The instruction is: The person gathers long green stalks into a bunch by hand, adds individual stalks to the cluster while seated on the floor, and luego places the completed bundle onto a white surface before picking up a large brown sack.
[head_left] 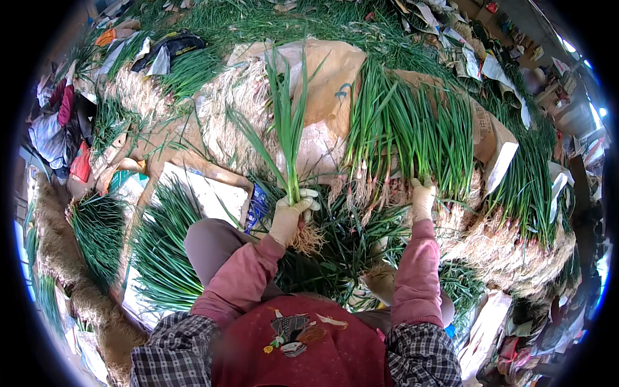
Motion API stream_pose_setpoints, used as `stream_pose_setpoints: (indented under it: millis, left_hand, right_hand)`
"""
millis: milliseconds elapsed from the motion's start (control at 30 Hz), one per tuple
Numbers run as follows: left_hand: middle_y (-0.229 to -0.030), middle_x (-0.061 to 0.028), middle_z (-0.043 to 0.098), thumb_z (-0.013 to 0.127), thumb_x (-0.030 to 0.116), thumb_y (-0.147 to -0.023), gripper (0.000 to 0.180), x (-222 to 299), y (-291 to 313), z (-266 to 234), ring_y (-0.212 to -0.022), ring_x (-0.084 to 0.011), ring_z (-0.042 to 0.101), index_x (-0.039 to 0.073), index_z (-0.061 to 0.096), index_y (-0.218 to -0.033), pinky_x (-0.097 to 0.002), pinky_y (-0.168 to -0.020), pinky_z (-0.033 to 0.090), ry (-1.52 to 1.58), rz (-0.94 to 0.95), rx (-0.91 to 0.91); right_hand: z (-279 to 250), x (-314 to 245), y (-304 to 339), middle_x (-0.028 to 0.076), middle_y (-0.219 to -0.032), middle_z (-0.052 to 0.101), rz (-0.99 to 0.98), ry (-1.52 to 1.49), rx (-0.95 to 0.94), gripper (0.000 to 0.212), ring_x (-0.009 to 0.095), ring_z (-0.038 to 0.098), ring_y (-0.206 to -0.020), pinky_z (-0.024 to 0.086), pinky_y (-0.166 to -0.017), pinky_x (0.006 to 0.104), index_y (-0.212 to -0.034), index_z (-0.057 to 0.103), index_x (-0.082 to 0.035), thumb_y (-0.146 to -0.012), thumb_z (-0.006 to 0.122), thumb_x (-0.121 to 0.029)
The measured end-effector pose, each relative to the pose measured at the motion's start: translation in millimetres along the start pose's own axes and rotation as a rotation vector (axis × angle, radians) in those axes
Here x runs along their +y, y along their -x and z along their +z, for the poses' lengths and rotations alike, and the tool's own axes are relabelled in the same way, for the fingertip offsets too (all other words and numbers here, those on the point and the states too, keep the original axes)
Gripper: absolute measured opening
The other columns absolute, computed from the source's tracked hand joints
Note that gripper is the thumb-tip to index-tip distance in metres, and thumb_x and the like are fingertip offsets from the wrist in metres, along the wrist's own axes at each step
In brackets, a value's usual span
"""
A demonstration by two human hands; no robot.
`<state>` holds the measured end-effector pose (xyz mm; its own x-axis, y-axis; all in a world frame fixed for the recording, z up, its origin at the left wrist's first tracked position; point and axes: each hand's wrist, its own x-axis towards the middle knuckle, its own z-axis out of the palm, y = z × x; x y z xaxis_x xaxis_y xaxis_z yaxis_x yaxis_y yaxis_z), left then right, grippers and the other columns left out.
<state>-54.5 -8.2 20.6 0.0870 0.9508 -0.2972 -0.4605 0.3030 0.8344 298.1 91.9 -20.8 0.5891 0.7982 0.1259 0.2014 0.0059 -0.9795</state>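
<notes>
My left hand (293, 209), in a pale glove, is closed around the lower stems of a small bunch of green onions (293, 142). Their long flat leaves point up and away from me, and a tuft of tan roots (308, 238) hangs below the fist. Farther right, my gloved right hand (423, 195) pinches the stem bases of green onions (412, 138) lying in a row on a brown paper sheet. Reddish stem ends and stringy roots (364, 187) hang over the near edge of that row. The fingertips of the right hand are partly hidden among the stems.
Loose leaves (322, 264) lie between my knees. At left, a green bundle (164, 251) rests beside a white board (213, 193). Large rooted heaps (516, 251) stand at right, and more greens (258, 26) spread behind. Another person (55, 129) sits at far left.
</notes>
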Motion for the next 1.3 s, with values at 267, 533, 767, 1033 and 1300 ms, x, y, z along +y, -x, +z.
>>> stream_pose_setpoints:
  millis: [267, 533, 767, 1033, 1300]
  left_hand:
    - [-0.088, -0.0067, 0.067, 0.056, 0.000, -0.086, 0.036, 1, 1, 3, -0.054, -0.0041, 0.047, 0.000, 0.053, -0.123, -0.0177, -0.050, 0.039, -0.039, 0.021, -0.065]
    - [-0.107, -0.0087, 0.063, 0.058, 0.001, -0.086, 0.046, -12, -11, -4, -0.057, -0.0044, 0.047, 0.003, 0.047, -0.130, -0.0162, -0.051, 0.039, -0.062, -0.061, -0.010]
    - [-0.078, -0.0077, 0.066, 0.063, 0.008, -0.085, 0.019, -17, -10, 11, -0.048, -0.0068, 0.049, 0.000, 0.063, -0.101, -0.0201, -0.042, 0.038, -0.122, -0.154, -0.012]
    - [-0.067, -0.0063, 0.061, 0.071, 0.003, -0.075, 0.010, -31, -2, 6, -0.048, -0.0092, 0.050, 0.000, 0.064, -0.083, -0.0216, -0.043, 0.041, -0.215, -0.066, 0.006]
    - [-0.075, -0.0116, 0.065, 0.066, 0.009, -0.084, 0.014, -25, 1, 7, -0.047, -0.0091, 0.051, 0.000, 0.060, -0.092, -0.0230, -0.042, 0.045, -0.010, -0.147, -0.032]
  right_hand:
    - [90, -33, 58, 0.014, -0.089, 0.067, -0.259, 0.801, -0.348, 0.020, 0.028, 0.064, -0.084, 0.051, -0.077, 0.0356, -0.095, 0.068, -0.010, -0.079, 0.066, -0.021]
    - [112, -36, 104, 0.014, -0.077, 0.063, -0.471, 0.661, -0.498, 0.005, 0.026, 0.062, -0.067, 0.051, -0.060, 0.0371, -0.075, 0.064, -0.005, -0.076, 0.064, -0.010]
    - [68, -59, 176, 0.004, -0.071, 0.063, 0.028, -0.030, -0.685, 0.014, 0.009, 0.053, -0.063, 0.045, -0.058, 0.0265, -0.082, 0.067, 0.001, -0.085, 0.065, -0.013]
    - [109, -67, 177, 0.016, -0.069, 0.062, -0.351, 0.608, -0.569, 0.027, 0.030, 0.058, -0.060, 0.047, -0.058, 0.0350, -0.081, 0.063, 0.002, -0.081, 0.067, -0.025]
    - [90, -30, 171, 0.003, -0.065, 0.059, 0.498, -0.329, -0.398, 0.019, 0.008, 0.050, -0.053, 0.037, -0.047, 0.0212, -0.075, 0.063, 0.000, -0.088, 0.055, -0.013]
